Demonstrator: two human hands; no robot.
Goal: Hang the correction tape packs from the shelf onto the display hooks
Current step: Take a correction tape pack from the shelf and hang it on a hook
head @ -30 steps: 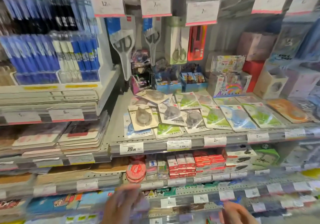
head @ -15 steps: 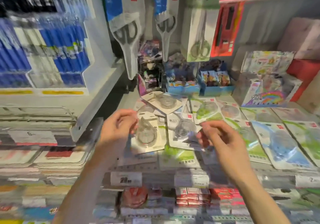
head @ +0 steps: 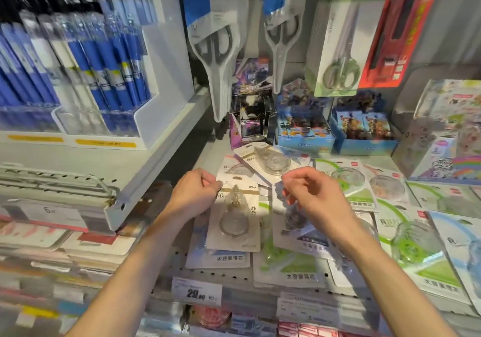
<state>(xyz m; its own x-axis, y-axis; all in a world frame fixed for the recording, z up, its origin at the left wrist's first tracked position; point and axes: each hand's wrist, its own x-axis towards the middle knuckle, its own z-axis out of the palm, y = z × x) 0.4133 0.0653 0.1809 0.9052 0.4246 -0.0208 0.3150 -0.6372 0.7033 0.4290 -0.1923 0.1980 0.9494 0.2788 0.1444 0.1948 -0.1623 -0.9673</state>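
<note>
At the centre of the frame the left hand (head: 194, 195) pinches the upper left edge of a cream-backed correction tape pack (head: 235, 218), its grip clamped on the card just beside the hang tab. The right hand (head: 311, 196) is curled over a second, darker pack (head: 299, 228) right of centre; its fingertips sit bunched near that card's top edge, but whether the grip has actually closed on the card cannot be told. Both packs lie on the shelf (head: 205, 271) among a loose, overlapping spread of green and blue packs (head: 413, 243) that runs toward the right edge of the frame.

The main risk is the overlap: the cream pack sits on top of others, so lifting it by one corner could drag or flip a neighbour off the shelf's front lip. A one-corner pinch also lets the card swing, which would make the tab hard to thread. No free hook for these packs is visible; the hooks in the upper middle of the frame carry scissors packs (head: 221, 42), so a raised hand could knock those.
</note>
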